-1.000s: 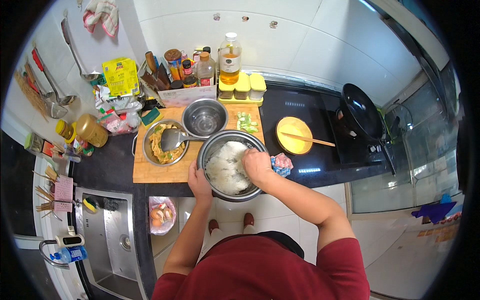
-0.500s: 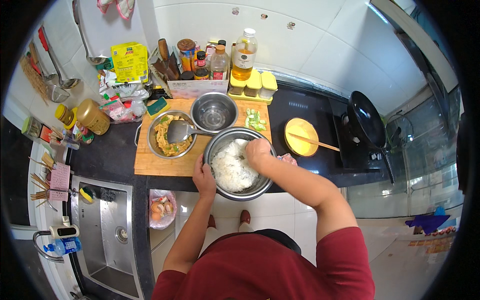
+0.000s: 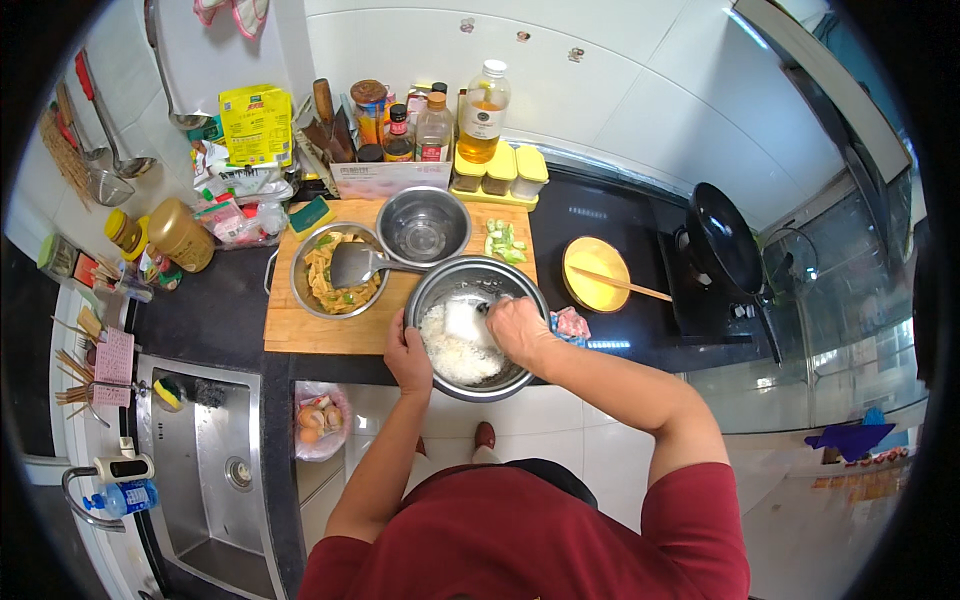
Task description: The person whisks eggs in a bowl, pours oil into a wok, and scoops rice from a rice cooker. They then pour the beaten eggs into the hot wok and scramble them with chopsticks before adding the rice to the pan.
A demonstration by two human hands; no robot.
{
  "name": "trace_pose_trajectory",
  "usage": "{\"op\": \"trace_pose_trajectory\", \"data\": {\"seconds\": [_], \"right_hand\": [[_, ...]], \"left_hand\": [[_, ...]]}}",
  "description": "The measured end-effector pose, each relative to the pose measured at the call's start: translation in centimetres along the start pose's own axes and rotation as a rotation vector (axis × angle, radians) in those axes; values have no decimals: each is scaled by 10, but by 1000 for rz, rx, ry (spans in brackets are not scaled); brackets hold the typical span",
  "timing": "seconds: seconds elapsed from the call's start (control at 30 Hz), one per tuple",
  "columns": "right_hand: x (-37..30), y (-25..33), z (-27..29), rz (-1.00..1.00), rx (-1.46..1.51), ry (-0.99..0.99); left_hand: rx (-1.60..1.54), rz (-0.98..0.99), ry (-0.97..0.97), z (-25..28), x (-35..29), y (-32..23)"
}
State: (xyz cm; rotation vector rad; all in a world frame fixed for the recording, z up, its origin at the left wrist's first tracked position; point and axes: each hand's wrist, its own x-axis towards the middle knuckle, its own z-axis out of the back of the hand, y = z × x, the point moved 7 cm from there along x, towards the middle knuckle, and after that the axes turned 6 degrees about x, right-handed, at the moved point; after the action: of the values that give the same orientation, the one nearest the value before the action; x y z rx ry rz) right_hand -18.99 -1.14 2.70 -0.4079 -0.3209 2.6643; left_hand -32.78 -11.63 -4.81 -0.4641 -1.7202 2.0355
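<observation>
A dark-grey pot (image 3: 420, 289) of cooked white rice (image 3: 462, 362) stands at the front edge of the cutting board. My left hand (image 3: 408, 358) grips its left rim, thumb at the edge. Inside the pot's right side, my right hand (image 3: 517, 328) is closed around what looks like a white rice paddle (image 3: 465, 318), its pale blade lying against the rice and its handle mostly hidden by the fingers. Behind the pot sit an empty metal bowl (image 3: 424, 193) and a metal bowl of browned food strips (image 3: 322, 278), with a spatula (image 3: 352, 266) resting across it.
Chopped green pieces (image 3: 505, 242) lie on the wooden board (image 3: 275, 325). Rightward are a bowl of yellow liquid (image 3: 597, 250) with chopsticks (image 3: 640, 288), a pink-and-blue cloth (image 3: 571, 324) and a black wok (image 3: 727, 240). A sink (image 3: 215, 545) is at left; bottles and an oil bottle (image 3: 485, 110) line the back.
My right hand has shifted slightly down in the pot, and the white blade now shows beside it. My left hand keeps its hold on the rim. The view has shifted slightly.
</observation>
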Motion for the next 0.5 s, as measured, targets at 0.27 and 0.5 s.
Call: {"op": "trace_pose_trajectory", "data": {"seconds": [0.27, 0.5], "right_hand": [[-10, -51, 25, -146, 194, 78], [22, -19, -54, -34, -65, 298]], "left_hand": [[-49, -116, -6, 1, 7, -1], [-67, 5, 45, -4, 5, -1]]}}
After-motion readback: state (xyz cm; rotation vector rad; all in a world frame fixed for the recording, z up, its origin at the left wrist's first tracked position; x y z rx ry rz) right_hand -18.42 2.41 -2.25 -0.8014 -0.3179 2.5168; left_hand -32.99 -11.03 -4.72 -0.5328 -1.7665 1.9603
